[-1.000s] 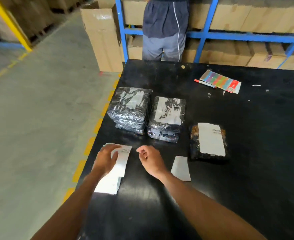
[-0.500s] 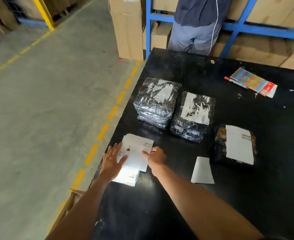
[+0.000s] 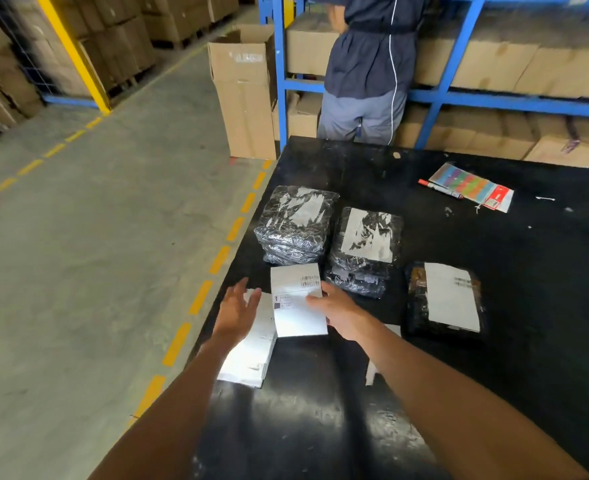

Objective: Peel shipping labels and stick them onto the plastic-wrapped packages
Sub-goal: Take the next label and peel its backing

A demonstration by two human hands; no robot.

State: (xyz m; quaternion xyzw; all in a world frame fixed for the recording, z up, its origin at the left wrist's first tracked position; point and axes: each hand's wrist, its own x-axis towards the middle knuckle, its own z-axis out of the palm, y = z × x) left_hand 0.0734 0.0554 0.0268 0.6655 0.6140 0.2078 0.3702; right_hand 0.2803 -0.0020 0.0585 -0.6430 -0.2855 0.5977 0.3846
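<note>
On the black table [image 3: 493, 358], the right hand [image 3: 346, 311] pinches a label's [image 3: 296, 303] right edge.

bare table [image 3: 545, 306] right, packages [image 3: 367, 249] blocking ahead

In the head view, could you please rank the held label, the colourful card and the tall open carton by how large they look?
1. Tall open carton, plainly the largest.
2. Held label, pinched by the right hand.
3. Colourful card; it lies farther away, so its rank below the label is unsure.
</note>
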